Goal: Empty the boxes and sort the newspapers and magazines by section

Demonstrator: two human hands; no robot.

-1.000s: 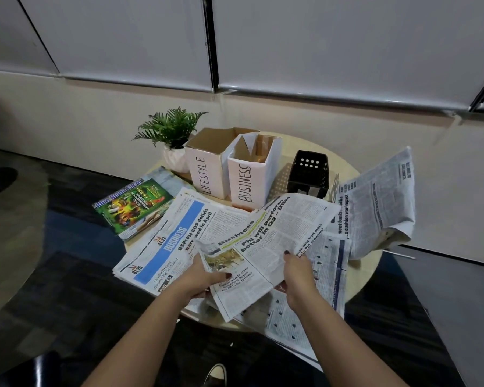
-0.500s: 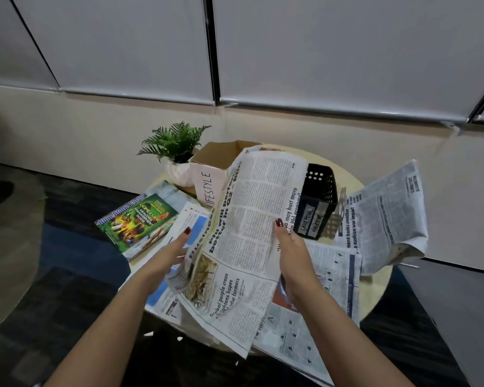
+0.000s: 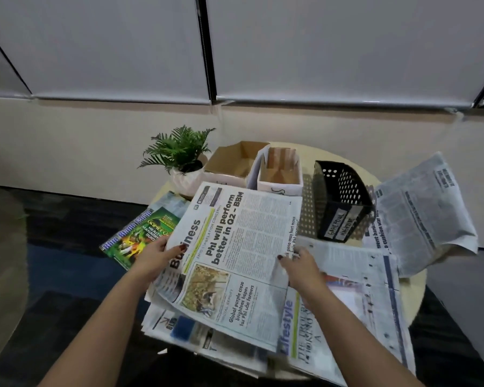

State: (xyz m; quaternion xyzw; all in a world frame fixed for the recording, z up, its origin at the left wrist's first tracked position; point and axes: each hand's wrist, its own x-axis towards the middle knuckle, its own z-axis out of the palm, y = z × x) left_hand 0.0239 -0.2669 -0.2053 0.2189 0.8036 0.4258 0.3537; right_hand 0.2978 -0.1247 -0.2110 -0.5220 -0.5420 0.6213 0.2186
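A folded Business newspaper (image 3: 235,255) lies across the pile on the round table (image 3: 411,297). My left hand (image 3: 157,258) grips its left edge, thumb on the masthead. My right hand (image 3: 299,266) holds its right edge with the thumb on top. Under it sit more Business papers (image 3: 185,328) and a Lifestyle paper (image 3: 291,331). Another paper (image 3: 361,289) spreads to the right. A crumpled sheet (image 3: 422,213) hangs at the far right. A green magazine (image 3: 140,238) lies at the left. Two white cardboard boxes (image 3: 229,163) (image 3: 280,174) and a black perforated bin (image 3: 344,202) stand behind, empty inside.
A potted fern (image 3: 179,155) stands at the table's back left, next to the boxes. The wall runs close behind the table. Dark carpet (image 3: 53,275) lies on the floor to the left and below. Papers overhang the table's front edge.
The Business paper, held up on edge half a second ago, has come down flat on the left pile. My left hand has taken hold of its left edge.
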